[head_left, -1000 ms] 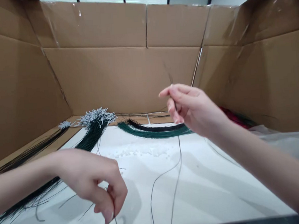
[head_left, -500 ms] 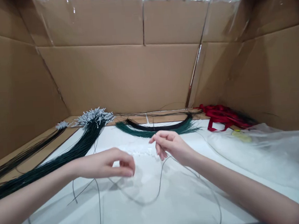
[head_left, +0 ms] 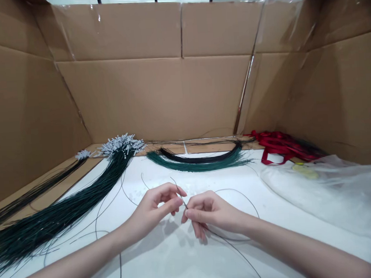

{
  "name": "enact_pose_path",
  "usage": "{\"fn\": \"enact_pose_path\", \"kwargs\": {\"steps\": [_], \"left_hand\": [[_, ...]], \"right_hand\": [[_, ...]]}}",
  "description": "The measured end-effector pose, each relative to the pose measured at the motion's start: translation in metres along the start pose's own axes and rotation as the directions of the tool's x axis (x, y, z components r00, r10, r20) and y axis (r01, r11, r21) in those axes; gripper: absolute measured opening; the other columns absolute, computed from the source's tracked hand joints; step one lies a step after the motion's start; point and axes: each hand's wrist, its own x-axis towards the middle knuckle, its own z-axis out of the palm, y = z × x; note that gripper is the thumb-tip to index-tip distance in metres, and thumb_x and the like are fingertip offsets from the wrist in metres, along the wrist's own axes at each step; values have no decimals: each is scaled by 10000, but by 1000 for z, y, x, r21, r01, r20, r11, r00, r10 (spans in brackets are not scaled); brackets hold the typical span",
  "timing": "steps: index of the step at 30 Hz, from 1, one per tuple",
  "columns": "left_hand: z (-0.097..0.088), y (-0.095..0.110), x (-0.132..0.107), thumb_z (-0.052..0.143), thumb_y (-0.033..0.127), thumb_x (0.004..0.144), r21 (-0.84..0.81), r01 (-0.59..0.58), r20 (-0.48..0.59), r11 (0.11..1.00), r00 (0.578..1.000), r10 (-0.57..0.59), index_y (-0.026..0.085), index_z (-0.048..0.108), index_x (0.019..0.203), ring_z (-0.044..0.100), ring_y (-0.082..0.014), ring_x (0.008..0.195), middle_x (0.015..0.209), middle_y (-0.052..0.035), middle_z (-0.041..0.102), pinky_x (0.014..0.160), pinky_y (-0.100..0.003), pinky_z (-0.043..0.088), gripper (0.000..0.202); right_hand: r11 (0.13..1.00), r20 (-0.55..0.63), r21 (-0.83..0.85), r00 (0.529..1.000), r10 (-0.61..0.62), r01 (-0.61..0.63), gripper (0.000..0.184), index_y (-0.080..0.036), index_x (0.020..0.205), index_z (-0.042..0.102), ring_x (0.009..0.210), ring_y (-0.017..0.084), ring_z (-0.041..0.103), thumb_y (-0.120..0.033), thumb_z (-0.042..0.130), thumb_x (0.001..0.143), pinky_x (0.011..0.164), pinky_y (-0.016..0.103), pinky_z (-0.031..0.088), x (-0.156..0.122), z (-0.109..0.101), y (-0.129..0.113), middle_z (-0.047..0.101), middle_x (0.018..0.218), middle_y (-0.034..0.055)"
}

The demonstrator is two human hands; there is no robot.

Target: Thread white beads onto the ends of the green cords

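Observation:
Over the white table, my left hand (head_left: 164, 200) pinches a thin dark wire (head_left: 178, 186) between thumb and fingers. Just to its right, my right hand (head_left: 207, 210) pinches the same wire lower down, the two sets of fingertips nearly touching. One end of the wire sticks up past the left fingertips. From beneath my right hand a long strand trails toward the front edge; whether it is the same wire is hidden by the fingers. Small whitish bits, too small to make out, lie on the table behind the hands.
At left lies a large bundle of dark green strands (head_left: 90, 198) with white beaded tips, and a thinner dark bundle (head_left: 38, 189) beside it. Green strands (head_left: 200, 167) curve at the back. Red ribbon (head_left: 279, 145) and a translucent white bag (head_left: 319, 201) lie right. Cardboard walls (head_left: 156, 98) surround the table.
My hands have come together from apart. The left moved right; the right moved down and toward me. A wire now shows pinched between both. The view has shifted slightly.

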Motion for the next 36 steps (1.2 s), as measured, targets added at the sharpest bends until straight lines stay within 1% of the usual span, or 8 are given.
{"fn": "enact_pose_path", "kwargs": {"steps": [4,6,10,16,24,29,32,36], "left_hand": [[-1,-4,2,680,402,878,-122,-15,16,992,1000,17,176,644,885,562,-129,671,765,-18,609,649,-258,446,229],[0,-3,1,690,377,877,-139,-22,14,990,1000,24,173,635,831,558,-121,675,791,-19,617,653,-254,446,216],[0,-1,-1,690,360,881,-132,-28,-1,991,1000,28,174,621,788,546,-110,663,767,-6,608,648,-246,437,220],[-1,-3,-1,703,386,862,-102,-31,-20,994,999,29,171,614,765,552,-129,652,753,-24,627,621,-257,441,253],[-4,-4,-1,705,378,863,-30,-37,-53,999,998,36,184,638,745,567,-131,679,761,-19,665,643,-255,441,236],[0,-1,-1,719,383,846,8,-34,-39,999,999,34,183,666,725,607,-158,725,739,-31,687,687,-276,458,239],[2,0,0,742,385,825,-19,-21,-34,1000,999,20,180,657,722,609,-159,721,732,-29,679,679,-276,464,245],[1,-1,2,730,399,833,-61,-29,-41,998,999,26,179,658,772,570,-138,687,758,-22,643,650,-264,454,240]], "right_hand": [[1000,12,5,1000,11,-12,400,-103,871,705,439,82,574,-500,659,878,474,193,363,-3,4,-2,658,567,14],[1000,6,0,1000,3,-3,395,-100,867,708,437,79,568,-492,665,877,480,191,365,-3,5,-3,651,554,11],[999,5,37,1000,-3,2,395,-104,883,707,447,84,580,-497,674,870,484,191,379,-2,4,-1,652,559,9],[993,-19,122,1000,3,-1,395,-110,874,701,472,100,600,-504,695,850,477,198,399,-2,6,1,657,579,13],[978,-123,181,989,-84,106,377,-106,826,709,501,102,616,-481,696,858,483,199,431,2,4,2,680,637,37],[979,-69,201,997,-31,44,393,-100,810,707,522,114,634,-491,723,829,476,200,447,0,4,1,694,655,55],[978,-82,209,997,-9,26,391,-100,796,700,520,107,626,-488,738,813,481,197,459,-1,7,-1,691,648,50],[982,-108,191,994,4,17,369,-100,796,710,510,94,615,-467,746,808,479,183,451,-2,9,-2,681,618,37]]}}
